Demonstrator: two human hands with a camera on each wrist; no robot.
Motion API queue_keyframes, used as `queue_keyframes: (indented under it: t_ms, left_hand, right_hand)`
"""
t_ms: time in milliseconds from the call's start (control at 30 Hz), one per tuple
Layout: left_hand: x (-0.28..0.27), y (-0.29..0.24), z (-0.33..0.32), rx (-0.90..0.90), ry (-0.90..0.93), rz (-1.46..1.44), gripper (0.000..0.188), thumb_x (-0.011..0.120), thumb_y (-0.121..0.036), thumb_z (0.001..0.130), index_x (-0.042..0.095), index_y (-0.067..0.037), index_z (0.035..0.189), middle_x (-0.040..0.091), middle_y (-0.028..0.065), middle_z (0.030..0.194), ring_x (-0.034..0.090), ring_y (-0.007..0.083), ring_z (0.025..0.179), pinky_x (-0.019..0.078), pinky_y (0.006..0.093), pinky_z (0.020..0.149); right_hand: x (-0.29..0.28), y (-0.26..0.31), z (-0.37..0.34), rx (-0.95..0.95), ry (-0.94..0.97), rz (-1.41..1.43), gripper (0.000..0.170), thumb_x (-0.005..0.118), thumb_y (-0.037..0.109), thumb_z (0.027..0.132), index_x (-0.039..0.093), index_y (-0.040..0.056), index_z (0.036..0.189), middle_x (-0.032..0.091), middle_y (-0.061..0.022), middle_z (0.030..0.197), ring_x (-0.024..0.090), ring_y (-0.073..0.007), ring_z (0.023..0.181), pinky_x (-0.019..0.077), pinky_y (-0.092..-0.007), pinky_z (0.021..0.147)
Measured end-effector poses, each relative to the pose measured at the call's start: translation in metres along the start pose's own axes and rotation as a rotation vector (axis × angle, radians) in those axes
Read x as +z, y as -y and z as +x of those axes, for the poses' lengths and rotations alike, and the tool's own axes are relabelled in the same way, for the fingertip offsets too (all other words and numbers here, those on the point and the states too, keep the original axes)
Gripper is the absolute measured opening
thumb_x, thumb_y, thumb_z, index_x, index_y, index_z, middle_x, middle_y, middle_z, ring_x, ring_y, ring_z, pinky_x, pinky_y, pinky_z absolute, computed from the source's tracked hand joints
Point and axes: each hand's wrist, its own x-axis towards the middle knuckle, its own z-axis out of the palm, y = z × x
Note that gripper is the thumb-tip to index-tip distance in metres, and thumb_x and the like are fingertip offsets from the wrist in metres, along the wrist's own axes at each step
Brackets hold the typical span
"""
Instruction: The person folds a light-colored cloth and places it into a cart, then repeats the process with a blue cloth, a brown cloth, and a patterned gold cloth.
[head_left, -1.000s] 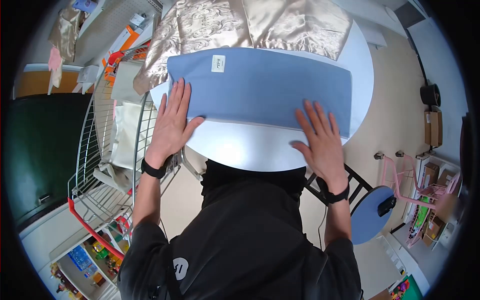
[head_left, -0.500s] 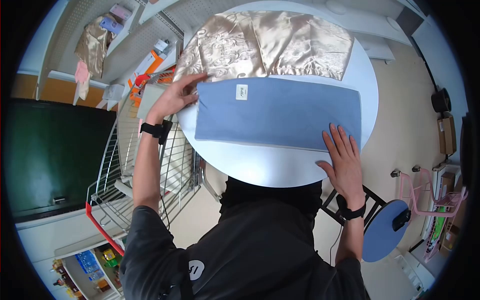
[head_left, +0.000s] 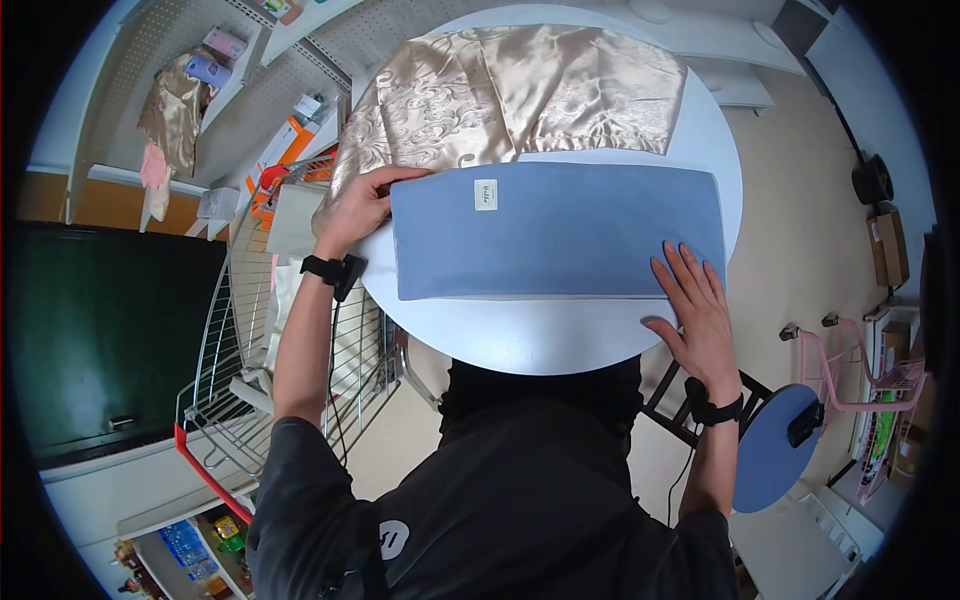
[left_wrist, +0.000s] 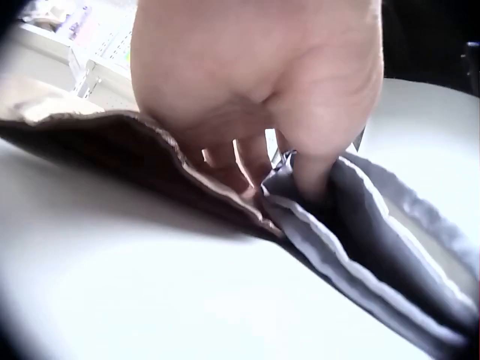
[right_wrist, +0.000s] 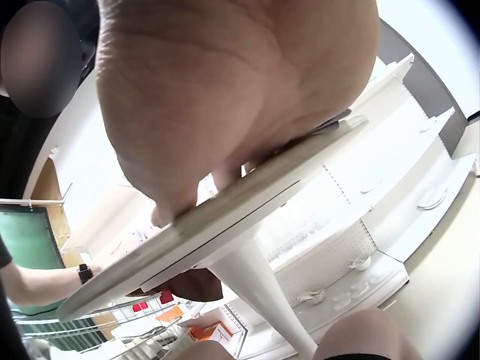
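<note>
A folded blue cloth (head_left: 570, 230) with a small white label (head_left: 486, 195) lies lengthwise on a round white table (head_left: 540, 335). My left hand (head_left: 358, 205) is at its far left corner. In the left wrist view, the left hand (left_wrist: 262, 82) pinches the cloth's layered edge (left_wrist: 330, 240), the thumb tucked between the folds and the fingers on the outer side. My right hand (head_left: 700, 320) lies flat with straight fingers on the near right corner of the cloth. In the right wrist view the right hand (right_wrist: 232, 90) hides most of the cloth.
A shiny champagne-coloured fabric (head_left: 540, 90) lies behind the blue cloth, partly hanging off the table's left side. A wire shopping cart (head_left: 240, 330) with pale cloth inside stands close on the left. A blue round stool (head_left: 775, 450) is at the right, and white shelves (head_left: 715, 45) stand behind.
My left hand has gone from lying flat on the cloth's near left part to its far left corner and taken hold there. The right hand has stayed flat at the near right corner.
</note>
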Motion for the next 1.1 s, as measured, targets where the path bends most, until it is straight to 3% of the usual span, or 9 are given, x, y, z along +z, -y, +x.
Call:
queue_keyframes:
  t_ms: [267, 500, 600, 733, 800, 833, 933, 967, 1100]
  left_hand:
    - [0.005, -0.008, 0.007, 0.173, -0.17, 0.429, 0.026, 0.071, -0.004, 0.1, 0.08, 0.0, 0.124, 0.083, 0.0085, 0.105, 0.076, 0.0184, 0.097, 0.0588, 0.0302, 0.089]
    - [-0.033, 0.028, 0.017, -0.325, -0.092, -0.11, 0.02, 0.072, -0.006, 0.099, 0.079, 0.002, 0.116, 0.082, 0.0069, 0.095, 0.076, 0.0176, 0.084, 0.0581, 0.0317, 0.077]
    - [-0.043, 0.006, 0.011, -0.023, -0.187, 0.615, 0.02, 0.072, -0.011, 0.101, 0.079, 0.001, 0.115, 0.081, 0.0102, 0.091, 0.077, 0.0269, 0.084, 0.0596, 0.037, 0.079]
    - [0.009, -0.081, 0.002, 0.167, -0.317, 0.8, 0.034, 0.069, -0.023, 0.105, 0.073, -0.003, 0.132, 0.073, 0.0192, 0.138, 0.073, 0.0374, 0.121, 0.0564, 0.044, 0.102]
    - [0.042, -0.094, -0.001, 0.328, -0.199, 0.797, 0.042, 0.069, -0.029, 0.106, 0.069, -0.005, 0.14, 0.065, 0.0204, 0.151, 0.062, 0.0388, 0.139, 0.049, 0.0473, 0.116]
    - [0.053, -0.095, -0.003, 0.337, -0.052, 0.773, 0.061, 0.069, -0.04, 0.106, 0.058, -0.005, 0.154, 0.054, 0.0207, 0.163, 0.046, 0.0403, 0.155, 0.0364, 0.0514, 0.128]
    - [0.076, -0.074, -0.016, 0.304, 0.082, 0.909, 0.084, 0.068, -0.051, 0.104, 0.038, -0.007, 0.169, 0.035, 0.0196, 0.176, 0.03, 0.0395, 0.164, 0.0256, 0.0529, 0.134]
    - [0.071, -0.056, -0.02, 0.203, 0.162, 0.967, 0.107, 0.069, -0.065, 0.098, 0.02, -0.009, 0.175, 0.018, 0.0181, 0.182, 0.018, 0.0398, 0.168, 0.0184, 0.0557, 0.135]
    - [0.055, -0.045, -0.041, 0.074, 0.246, 1.009, 0.122, 0.071, -0.079, 0.087, 0.018, -0.015, 0.177, 0.009, 0.0185, 0.184, 0.011, 0.0414, 0.169, 0.0138, 0.0604, 0.135]
  right_hand:
    - [-0.002, 0.0, 0.002, 0.006, 0.008, -0.005, 0.078, 0.078, 0.045, 0.093, 0.054, 0.0178, 0.162, 0.043, -0.0049, 0.174, 0.034, -0.0296, 0.163, 0.0262, -0.052, 0.133]
    - [-0.003, -0.002, 0.002, 0.001, 0.006, 0.012, 0.078, 0.079, 0.044, 0.093, 0.054, 0.0175, 0.162, 0.043, -0.0041, 0.174, 0.034, -0.0293, 0.163, 0.0263, -0.0519, 0.133]
    - [-0.004, -0.001, 0.001, -0.004, 0.014, 0.018, 0.078, 0.078, 0.044, 0.093, 0.054, 0.0174, 0.162, 0.042, -0.004, 0.175, 0.034, -0.0293, 0.163, 0.0266, -0.0518, 0.133]
    - [-0.009, 0.003, 0.003, -0.009, 0.036, -0.013, 0.078, 0.078, 0.044, 0.094, 0.053, 0.0171, 0.162, 0.041, -0.005, 0.175, 0.035, -0.0301, 0.163, 0.0283, -0.0517, 0.133]
    - [-0.012, 0.009, 0.005, 0.01, 0.041, -0.031, 0.077, 0.078, 0.043, 0.094, 0.052, 0.0169, 0.163, 0.041, -0.0065, 0.175, 0.035, -0.0306, 0.162, 0.0294, -0.0519, 0.132]
    - [-0.015, 0.012, 0.008, 0.016, 0.039, -0.044, 0.077, 0.077, 0.042, 0.095, 0.052, 0.0168, 0.163, 0.041, -0.0072, 0.175, 0.035, -0.0309, 0.162, 0.03, -0.0519, 0.132]
    - [-0.023, 0.018, 0.019, -0.006, -0.024, -0.031, 0.075, 0.076, 0.042, 0.096, 0.052, 0.0163, 0.162, 0.041, -0.0097, 0.174, 0.036, -0.0318, 0.161, 0.0316, -0.0521, 0.131]
    - [-0.023, 0.014, 0.02, -0.009, -0.023, -0.018, 0.073, 0.073, 0.04, 0.099, 0.05, 0.017, 0.164, 0.038, -0.0105, 0.176, 0.035, -0.033, 0.162, 0.0294, -0.0523, 0.132]
    - [-0.003, -0.017, 0.024, 0.105, -0.056, -0.119, 0.071, 0.064, 0.045, 0.106, 0.044, 0.0202, 0.169, 0.03, -0.0113, 0.18, 0.027, -0.0342, 0.166, 0.0221, -0.0549, 0.134]
